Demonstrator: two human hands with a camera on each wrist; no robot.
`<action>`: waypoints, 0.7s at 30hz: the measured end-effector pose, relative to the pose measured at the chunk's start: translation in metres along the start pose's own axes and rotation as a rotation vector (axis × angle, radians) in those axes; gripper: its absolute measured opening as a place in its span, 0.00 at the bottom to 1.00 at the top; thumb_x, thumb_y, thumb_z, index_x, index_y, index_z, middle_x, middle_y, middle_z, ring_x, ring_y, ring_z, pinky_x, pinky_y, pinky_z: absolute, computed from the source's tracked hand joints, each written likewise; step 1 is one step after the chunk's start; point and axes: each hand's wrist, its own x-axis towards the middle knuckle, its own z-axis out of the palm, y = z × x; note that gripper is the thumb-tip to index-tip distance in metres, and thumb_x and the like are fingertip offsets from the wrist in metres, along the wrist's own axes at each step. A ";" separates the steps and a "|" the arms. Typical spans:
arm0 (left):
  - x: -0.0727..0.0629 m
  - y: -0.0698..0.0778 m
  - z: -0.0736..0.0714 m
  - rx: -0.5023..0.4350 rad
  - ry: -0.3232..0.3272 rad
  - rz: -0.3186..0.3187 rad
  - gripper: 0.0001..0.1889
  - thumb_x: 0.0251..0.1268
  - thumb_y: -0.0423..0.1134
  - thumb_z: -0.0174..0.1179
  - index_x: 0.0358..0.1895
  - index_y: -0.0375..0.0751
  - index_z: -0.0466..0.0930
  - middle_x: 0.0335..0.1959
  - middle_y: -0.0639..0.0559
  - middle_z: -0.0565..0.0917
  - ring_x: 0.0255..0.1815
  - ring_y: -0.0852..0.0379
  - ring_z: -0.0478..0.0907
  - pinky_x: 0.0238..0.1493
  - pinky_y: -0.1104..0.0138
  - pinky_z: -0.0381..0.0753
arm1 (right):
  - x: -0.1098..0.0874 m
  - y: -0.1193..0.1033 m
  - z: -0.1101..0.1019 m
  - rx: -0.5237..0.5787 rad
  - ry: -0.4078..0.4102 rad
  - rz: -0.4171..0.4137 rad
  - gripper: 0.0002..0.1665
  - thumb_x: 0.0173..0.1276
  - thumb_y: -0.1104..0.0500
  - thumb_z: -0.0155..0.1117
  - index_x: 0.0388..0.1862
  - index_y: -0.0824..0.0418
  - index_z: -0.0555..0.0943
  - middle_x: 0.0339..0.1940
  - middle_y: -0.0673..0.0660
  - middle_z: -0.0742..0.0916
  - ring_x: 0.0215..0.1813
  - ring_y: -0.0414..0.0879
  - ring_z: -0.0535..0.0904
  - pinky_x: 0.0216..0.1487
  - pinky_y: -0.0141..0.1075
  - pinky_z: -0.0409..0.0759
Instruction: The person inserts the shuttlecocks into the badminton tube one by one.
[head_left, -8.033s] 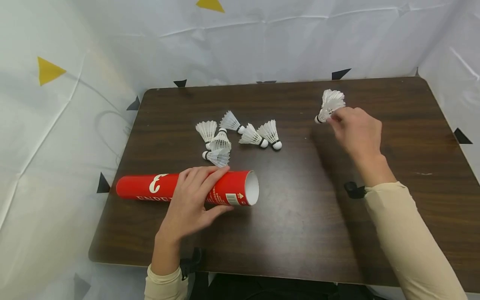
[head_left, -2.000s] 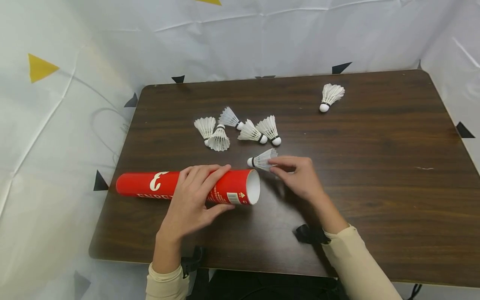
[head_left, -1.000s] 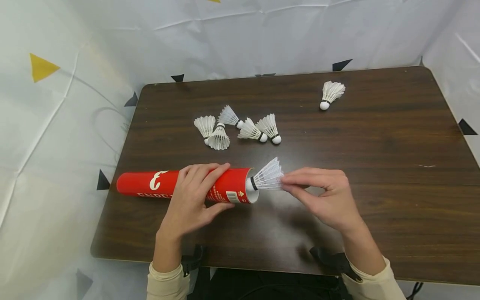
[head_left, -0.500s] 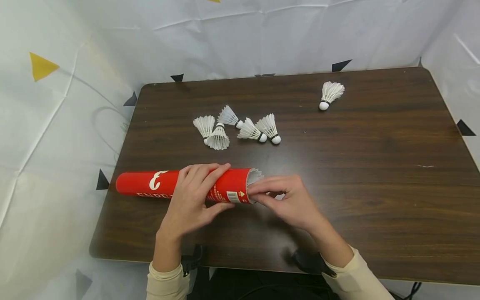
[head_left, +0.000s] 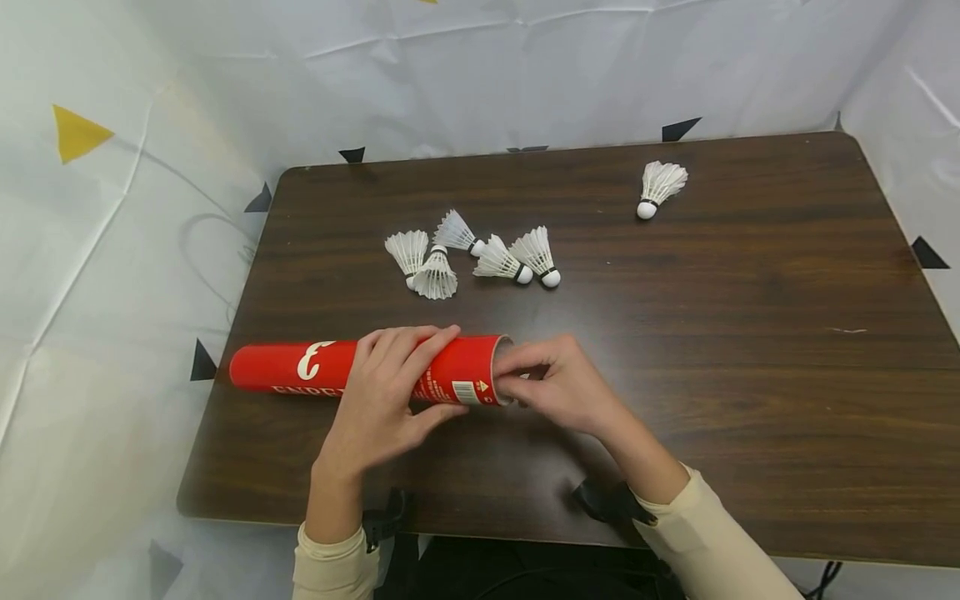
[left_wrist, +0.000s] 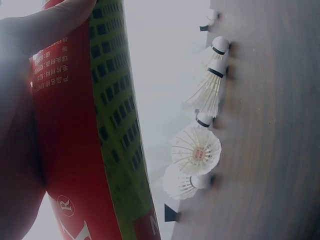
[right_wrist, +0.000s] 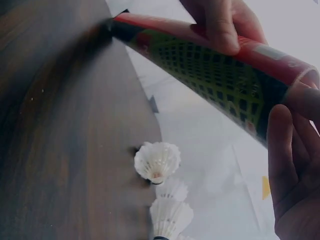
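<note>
A red shuttlecock tube (head_left: 288,367) lies sideways near the table's front left, its open end facing right. My left hand (head_left: 386,400) grips it from above, fingers over the far side and thumb along the near side. The thumb and fingertips of my right hand (head_left: 577,387) reach into the tube's mouth, and the shuttlecock they brought there is hidden inside. Whether they still pinch it I cannot tell. In the right wrist view, the right hand's fingers (right_wrist: 282,145) are at the rim of the tube (right_wrist: 205,70), which has a green and black grid pattern on this side.
Behind the tube, several white shuttlecocks (head_left: 501,262) lie bunched together on the brown table (head_left: 750,350). A single shuttlecock (head_left: 660,188) rests apart at the back right. White sheeting (head_left: 480,92) hangs along the back and sides.
My right hand has carried a shuttlecock from beside the tube to its mouth and pushed it in, base first; its feathers no longer show. The left hand has kept its hold.
</note>
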 end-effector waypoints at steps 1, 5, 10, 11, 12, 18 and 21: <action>0.000 0.000 0.000 0.001 0.000 0.000 0.48 0.43 0.56 0.76 0.72 0.53 0.66 0.61 0.51 0.76 0.59 0.52 0.70 0.63 0.50 0.61 | 0.002 0.001 0.001 -0.009 -0.003 -0.005 0.09 0.55 0.75 0.70 0.31 0.65 0.89 0.29 0.53 0.89 0.27 0.43 0.80 0.30 0.37 0.82; 0.000 0.000 0.001 0.002 -0.001 0.001 0.48 0.44 0.56 0.76 0.72 0.53 0.66 0.61 0.51 0.76 0.59 0.52 0.70 0.63 0.50 0.61 | 0.009 0.004 0.003 -0.038 -0.004 -0.016 0.08 0.54 0.75 0.70 0.29 0.64 0.89 0.26 0.51 0.88 0.26 0.43 0.80 0.32 0.36 0.81; 0.001 0.000 0.001 0.001 0.003 -0.001 0.48 0.44 0.57 0.76 0.72 0.53 0.66 0.61 0.51 0.75 0.58 0.52 0.70 0.63 0.50 0.61 | 0.014 0.004 0.004 -0.100 0.011 -0.055 0.09 0.52 0.74 0.70 0.27 0.62 0.89 0.23 0.49 0.88 0.23 0.41 0.79 0.30 0.34 0.81; 0.002 0.000 0.001 0.002 0.004 -0.001 0.48 0.44 0.57 0.76 0.72 0.53 0.66 0.61 0.51 0.75 0.58 0.52 0.70 0.63 0.50 0.61 | 0.014 0.004 0.004 -0.111 0.012 -0.065 0.09 0.52 0.74 0.71 0.27 0.62 0.90 0.23 0.49 0.88 0.23 0.40 0.79 0.30 0.34 0.81; 0.002 -0.001 0.001 0.005 0.006 -0.001 0.48 0.44 0.57 0.76 0.72 0.53 0.66 0.61 0.51 0.76 0.58 0.52 0.71 0.63 0.50 0.62 | 0.015 0.004 0.004 -0.123 0.010 -0.073 0.09 0.52 0.74 0.71 0.27 0.61 0.90 0.23 0.49 0.88 0.23 0.40 0.80 0.31 0.34 0.81; 0.001 -0.001 0.000 0.008 0.011 -0.006 0.48 0.44 0.57 0.76 0.72 0.53 0.66 0.61 0.51 0.76 0.58 0.52 0.71 0.62 0.50 0.62 | 0.017 0.003 0.003 -0.156 -0.030 -0.114 0.08 0.53 0.72 0.72 0.27 0.60 0.90 0.24 0.47 0.88 0.24 0.39 0.79 0.32 0.34 0.81; 0.001 -0.001 0.000 0.003 0.007 -0.008 0.48 0.44 0.57 0.76 0.72 0.53 0.66 0.61 0.52 0.76 0.58 0.52 0.70 0.63 0.50 0.62 | 0.016 0.002 0.000 -0.162 -0.070 -0.139 0.09 0.53 0.73 0.71 0.27 0.60 0.89 0.25 0.47 0.88 0.24 0.39 0.78 0.32 0.34 0.81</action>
